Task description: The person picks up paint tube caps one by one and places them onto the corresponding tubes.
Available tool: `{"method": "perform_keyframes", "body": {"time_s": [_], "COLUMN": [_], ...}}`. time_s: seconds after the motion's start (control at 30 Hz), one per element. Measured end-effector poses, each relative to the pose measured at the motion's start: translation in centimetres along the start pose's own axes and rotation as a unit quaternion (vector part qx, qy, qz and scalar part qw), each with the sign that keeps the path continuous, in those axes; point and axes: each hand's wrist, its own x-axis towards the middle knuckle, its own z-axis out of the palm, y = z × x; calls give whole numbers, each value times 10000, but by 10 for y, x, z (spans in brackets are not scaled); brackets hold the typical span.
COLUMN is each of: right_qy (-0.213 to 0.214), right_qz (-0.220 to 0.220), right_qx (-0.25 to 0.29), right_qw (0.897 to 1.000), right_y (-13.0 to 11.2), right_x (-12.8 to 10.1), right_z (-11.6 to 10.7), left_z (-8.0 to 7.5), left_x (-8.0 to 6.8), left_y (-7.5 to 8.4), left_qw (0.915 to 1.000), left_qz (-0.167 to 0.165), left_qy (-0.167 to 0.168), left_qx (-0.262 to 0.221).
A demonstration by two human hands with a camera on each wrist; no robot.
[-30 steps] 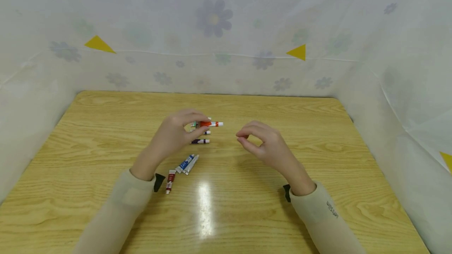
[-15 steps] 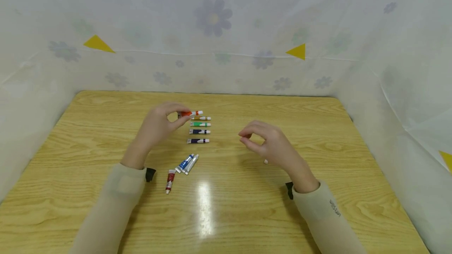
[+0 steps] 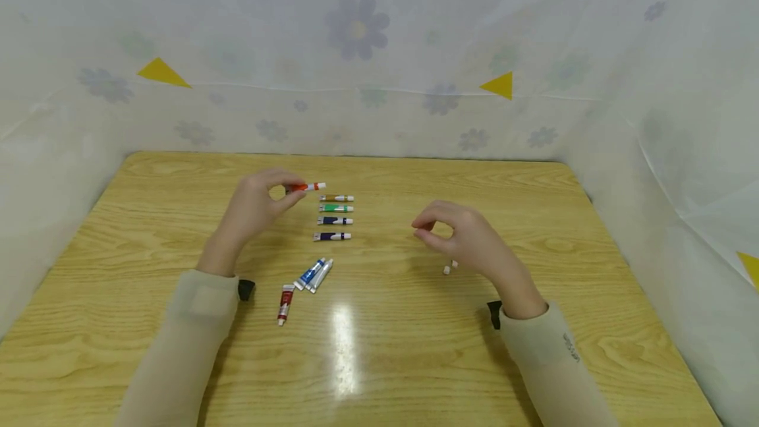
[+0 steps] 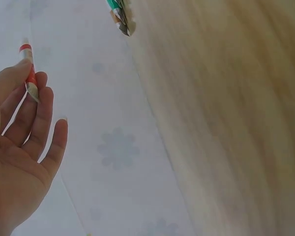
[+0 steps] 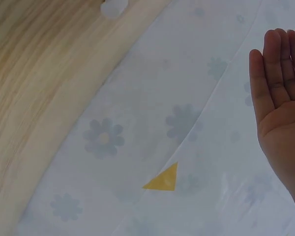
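My left hand pinches an orange-red paint tube between thumb and fingers, raised over the back of the table. Its white cap points right. In the left wrist view the paint tube lies across the fingertips. To its right are a gold paint tube, a green one and two dark ones, lying in a column, caps to the right. My right hand hovers with bent fingers, thumb tip near the index, nothing visible between them. Under it show two small white pieces, partly hidden.
Nearer the front lie a blue paint tube, a silver one and a dark red one. A wooden table carries everything. A pale flowered sheet walls off the back and sides.
My left hand has carried the orange-red tube left and farther back, uncovering the column of tubes. The right hand has shifted slightly right, and the white pieces have come into view.
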Motion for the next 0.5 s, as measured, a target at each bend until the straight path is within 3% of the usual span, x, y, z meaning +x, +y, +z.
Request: {"method": "perform_keyframes", "body": {"time_s": [0.17, 0.5], "right_qy": [-211, -686], "right_qz": [320, 1058], "right_qx": [-97, 41], "right_qw": [9992, 9920], "right_y": [5, 11], "right_x": [-1, -6], "right_z": [-5, -9], "left_z": [-1, -3], "left_x": [0, 0], "left_y": [-4, -10], "left_qw": [9999, 9997], "left_qz": [-160, -156], "left_qy": [-16, -37], "left_qx": [58, 191]}}
